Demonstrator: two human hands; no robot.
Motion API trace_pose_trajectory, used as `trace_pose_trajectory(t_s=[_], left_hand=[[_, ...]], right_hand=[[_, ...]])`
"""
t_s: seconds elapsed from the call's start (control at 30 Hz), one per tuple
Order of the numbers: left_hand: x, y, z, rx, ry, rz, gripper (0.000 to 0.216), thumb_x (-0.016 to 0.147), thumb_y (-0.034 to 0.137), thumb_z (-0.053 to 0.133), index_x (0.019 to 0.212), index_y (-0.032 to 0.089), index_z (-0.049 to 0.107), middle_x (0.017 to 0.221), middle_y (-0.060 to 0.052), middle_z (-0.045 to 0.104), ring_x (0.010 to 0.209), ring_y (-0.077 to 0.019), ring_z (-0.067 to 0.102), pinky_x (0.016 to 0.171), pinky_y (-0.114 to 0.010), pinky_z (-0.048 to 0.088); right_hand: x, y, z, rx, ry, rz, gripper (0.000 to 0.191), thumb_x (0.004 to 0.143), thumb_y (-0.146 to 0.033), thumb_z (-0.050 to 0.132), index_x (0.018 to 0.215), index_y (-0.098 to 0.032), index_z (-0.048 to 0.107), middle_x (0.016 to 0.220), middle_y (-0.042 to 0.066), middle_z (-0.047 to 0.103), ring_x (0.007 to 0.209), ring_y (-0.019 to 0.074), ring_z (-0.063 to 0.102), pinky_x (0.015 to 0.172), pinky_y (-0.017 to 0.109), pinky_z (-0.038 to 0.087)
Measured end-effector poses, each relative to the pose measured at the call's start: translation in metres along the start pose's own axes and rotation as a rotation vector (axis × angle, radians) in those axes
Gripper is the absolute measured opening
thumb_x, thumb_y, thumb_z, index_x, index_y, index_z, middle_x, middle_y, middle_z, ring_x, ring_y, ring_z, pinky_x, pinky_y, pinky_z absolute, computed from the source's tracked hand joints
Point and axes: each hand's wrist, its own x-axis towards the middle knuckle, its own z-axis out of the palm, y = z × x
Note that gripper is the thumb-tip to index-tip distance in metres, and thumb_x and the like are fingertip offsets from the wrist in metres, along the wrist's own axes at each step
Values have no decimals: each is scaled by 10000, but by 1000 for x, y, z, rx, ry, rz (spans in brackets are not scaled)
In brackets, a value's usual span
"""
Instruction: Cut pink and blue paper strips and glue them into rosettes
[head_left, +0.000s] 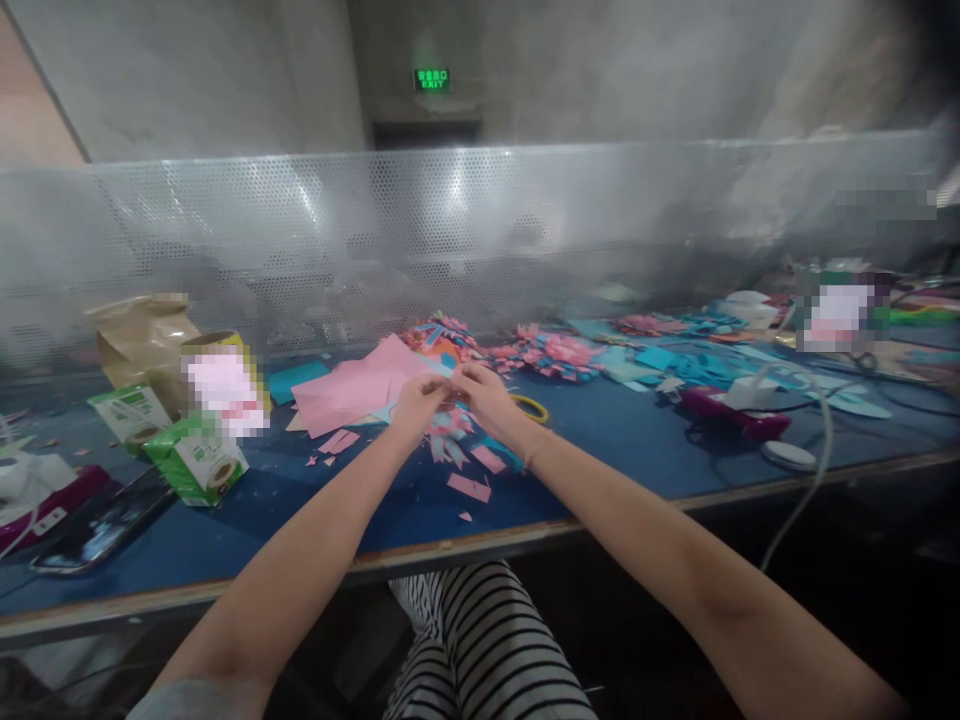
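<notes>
My left hand [418, 402] and my right hand [484, 392] meet over the middle of the table, fingertips pinched together. What sits between the fingers is small and mostly hidden. Just below them are pink and light blue fringed paper strips [450, 440]; I cannot tell if these hang from the fingers or lie on the table. Large pink paper sheets [352, 385] lie beside my left hand. Yellow scissors handles [529, 407] show by my right wrist. Small pink paper scraps [469, 487] are scattered nearer the front edge.
Fringed pink and blue paper bundles [559, 352] and blue paper pieces [690, 365] spread along the back right. A purple power strip [739, 412] with cables lies at right. At left are a green carton [196, 460], a brown paper bag [142, 340] and a phone [101, 525]. A perforated metal screen [337, 230] stands behind.
</notes>
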Motion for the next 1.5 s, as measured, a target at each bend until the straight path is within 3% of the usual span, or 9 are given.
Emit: trace_pose_trajectory(t_s=[0.27,0.43,0.67,0.77,0.9,1.0,1.13,1.3,1.5], left_hand=[[0,1,0,8,-28,4,187,583,302,651,650,135,600,605,10,577,584,-96,546,598,-250,463],[5,1,-8,-4,28,-4,196,565,294,654,643,132,578,571,16,556,568,-92,532,569,-235,451],[9,1,-13,41,-38,-59,227,552,319,660,654,132,582,608,4,572,575,-92,528,605,-259,463],[16,5,-26,260,10,-1,221,647,344,574,708,133,601,665,-29,602,637,-126,561,652,-293,475],[23,12,-57,908,145,184,214,671,162,503,839,125,628,895,-89,645,849,-182,579,831,-319,424],[24,13,-74,1169,74,58,331,626,63,474,915,111,626,1007,-106,632,924,-194,570,858,-298,406],[22,6,-76,1158,-94,-43,325,633,129,508,936,117,625,991,-81,644,902,-179,580,796,-247,429],[21,-8,-63,1125,-193,75,315,689,410,504,818,161,648,877,-49,655,811,-176,586,724,-258,441],[21,-11,-55,1235,-156,136,214,685,309,502,736,163,650,802,-58,656,773,-170,581,706,-254,423]], right_hand=[[-1,-3,0,84,-21,37,220,578,-285,648,635,-160,476,614,-53,452,586,61,439,561,204,357],[1,-1,-4,22,-57,110,282,556,-320,676,725,-169,507,679,-43,494,627,68,451,555,198,342],[4,3,-6,-56,-38,56,253,583,-336,652,683,-160,499,659,-43,488,622,66,449,562,197,348],[6,4,-10,-51,-2,60,250,581,-327,654,652,-162,480,635,-50,466,606,57,443,560,189,356],[13,7,-20,-17,51,85,262,556,-311,666,643,-169,464,632,-50,465,601,59,461,601,211,403],[19,7,-31,-21,92,88,264,541,-301,662,613,-169,445,623,-48,449,596,64,466,598,222,421],[26,4,-52,-188,215,63,225,553,-317,613,615,-170,453,623,-40,472,561,64,443,526,202,387],[29,0,-75,-522,240,65,155,589,-298,550,613,-163,475,586,-33,487,550,76,447,530,211,374],[27,-1,-75,-497,139,136,141,603,-270,556,632,-160,473,589,-37,495,559,80,498,555,216,414]])
